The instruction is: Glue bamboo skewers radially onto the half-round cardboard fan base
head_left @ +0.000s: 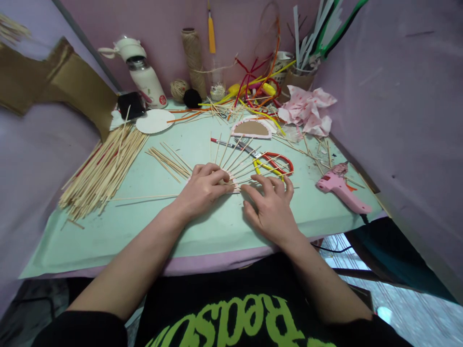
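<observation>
Head view shows your left hand (203, 187) pressing down on a fan of thin sticks (237, 161), with its fingers curled over the spot where the sticks meet, and your right hand (272, 206) lying just beside it with fingers spread flat, the tips touching the lowest sticks. Neither hand is pinching or lifting anything; both are pushing down on the green table cover (144, 231). It looks like you are setting the sticks in place on a small pinkish base (235, 184), most of it hidden under your left fingers. To do this well, hold the meeting point down firmly and do not slide your palm, or the sticks may swing out of line. Use your right fingertips to nudge one stick at a time so the gaps look even. The fan is pale wood and very thin, spreading up and to the right from your left hand like sun rays. Just past the fan's tips lie red and yellow scissors (273, 163). Well to the right of the fan rests a pink glue gun (342, 188). Well to the left of the fan sits a big pile of spare sticks (103, 168).
</observation>
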`<state>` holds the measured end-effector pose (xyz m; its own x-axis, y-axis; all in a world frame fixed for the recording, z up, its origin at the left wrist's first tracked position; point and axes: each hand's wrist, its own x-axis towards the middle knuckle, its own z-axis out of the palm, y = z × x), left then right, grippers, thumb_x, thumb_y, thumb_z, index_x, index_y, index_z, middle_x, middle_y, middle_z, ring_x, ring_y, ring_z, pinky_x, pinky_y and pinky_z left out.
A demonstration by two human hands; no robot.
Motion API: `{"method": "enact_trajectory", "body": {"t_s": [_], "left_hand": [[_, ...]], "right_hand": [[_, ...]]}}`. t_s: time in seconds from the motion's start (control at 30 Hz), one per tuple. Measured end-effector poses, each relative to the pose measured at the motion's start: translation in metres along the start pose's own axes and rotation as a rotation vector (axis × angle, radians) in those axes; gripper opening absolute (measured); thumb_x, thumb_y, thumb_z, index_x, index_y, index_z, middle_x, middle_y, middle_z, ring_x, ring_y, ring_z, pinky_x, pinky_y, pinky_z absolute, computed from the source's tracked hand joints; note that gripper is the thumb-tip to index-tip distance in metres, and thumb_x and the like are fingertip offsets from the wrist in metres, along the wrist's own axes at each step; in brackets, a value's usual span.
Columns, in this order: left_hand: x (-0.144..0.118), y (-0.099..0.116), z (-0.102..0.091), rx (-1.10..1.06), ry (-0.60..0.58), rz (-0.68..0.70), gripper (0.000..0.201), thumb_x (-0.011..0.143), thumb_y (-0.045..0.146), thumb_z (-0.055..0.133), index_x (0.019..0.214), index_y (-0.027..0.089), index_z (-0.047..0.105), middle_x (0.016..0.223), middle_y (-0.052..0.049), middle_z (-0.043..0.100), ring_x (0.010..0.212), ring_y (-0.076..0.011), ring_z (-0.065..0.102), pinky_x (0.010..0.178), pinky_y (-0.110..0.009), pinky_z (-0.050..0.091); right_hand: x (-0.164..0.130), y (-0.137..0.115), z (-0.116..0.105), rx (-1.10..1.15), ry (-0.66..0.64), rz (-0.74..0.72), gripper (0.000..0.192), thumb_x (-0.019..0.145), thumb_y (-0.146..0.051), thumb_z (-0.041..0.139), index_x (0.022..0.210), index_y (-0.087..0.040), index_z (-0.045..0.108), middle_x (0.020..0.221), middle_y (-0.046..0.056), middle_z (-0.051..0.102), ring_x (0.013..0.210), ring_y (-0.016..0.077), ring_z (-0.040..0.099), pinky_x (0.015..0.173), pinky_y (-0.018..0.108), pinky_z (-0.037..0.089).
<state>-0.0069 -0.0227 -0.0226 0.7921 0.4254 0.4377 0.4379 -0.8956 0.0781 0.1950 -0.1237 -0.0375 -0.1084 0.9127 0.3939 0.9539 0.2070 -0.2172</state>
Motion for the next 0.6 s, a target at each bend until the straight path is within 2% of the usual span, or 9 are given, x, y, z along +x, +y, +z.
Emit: {"method": "enact_trajectory", "body": {"t_s": [0.33,0.5,0.6], "left_hand": [[0.0012,0.0003,0.0001,0.034,-0.007,0.028,0.023,0.097,0.021,0.056,0.105,0.030,0.075,0.105,-0.004,0.072,0.106,-0.0230,0.051,0.085,-0.041,0.034],[0.0022,0.0007,-0.0026,0.011,-0.010,-0.006,0.021,0.096,0.021,0.058,0.103,0.030,0.075,0.104,-0.004,0.072,0.105,-0.0229,0.051,0.086,-0.040,0.034],[0.0018,-0.0009,-0.0053,0.022,0.033,-0.037,0.019,0.096,0.025,0.058,0.101,0.029,0.076,0.101,-0.005,0.072,0.102,-0.0225,0.052,0.085,-0.040,0.035]], "right_hand": [[0.0008,0.0000,-0.0005,0.003,0.001,-0.001,0.030,0.092,-0.035,0.055,0.118,-0.028,0.068,0.137,0.009,0.057,0.125,0.0311,0.042,0.117,0.061,0.015],[0.0005,0.0000,-0.0005,-0.006,-0.009,0.000,0.031,0.093,-0.036,0.054,0.119,-0.028,0.068,0.137,0.009,0.056,0.125,0.0310,0.042,0.117,0.061,0.014],[0.0004,0.0000,-0.0002,-0.008,-0.005,0.002,0.031,0.093,-0.036,0.054,0.119,-0.028,0.068,0.138,0.008,0.056,0.125,0.0307,0.042,0.117,0.061,0.014]]}}
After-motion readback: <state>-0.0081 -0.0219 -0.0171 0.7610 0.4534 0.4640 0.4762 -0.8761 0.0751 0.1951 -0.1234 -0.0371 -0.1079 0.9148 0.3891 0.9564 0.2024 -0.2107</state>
